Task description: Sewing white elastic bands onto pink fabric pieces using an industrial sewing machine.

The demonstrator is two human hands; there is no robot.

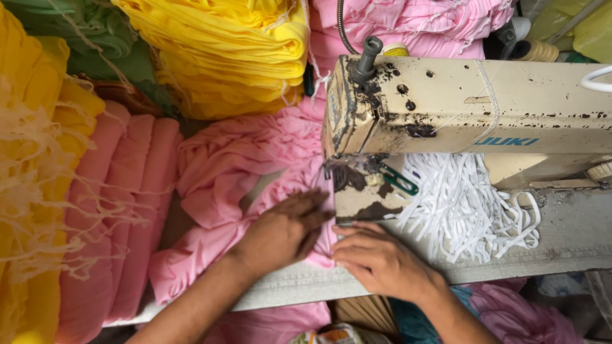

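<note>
While flat, left hand (284,232) and right hand (376,261) press pink fabric (223,165).

The sewing machine (472,108) hides its needle and runs off the right edge; the yellow cloth stack (229,51) is cut off at the top.

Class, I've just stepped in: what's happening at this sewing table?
A person presses both hands flat on pink fabric at the head of a worn cream sewing machine. The left hand and right hand sit side by side near the needle. White elastic tape lies piled under the machine arm; folded yellow cloth is stacked behind.
</note>
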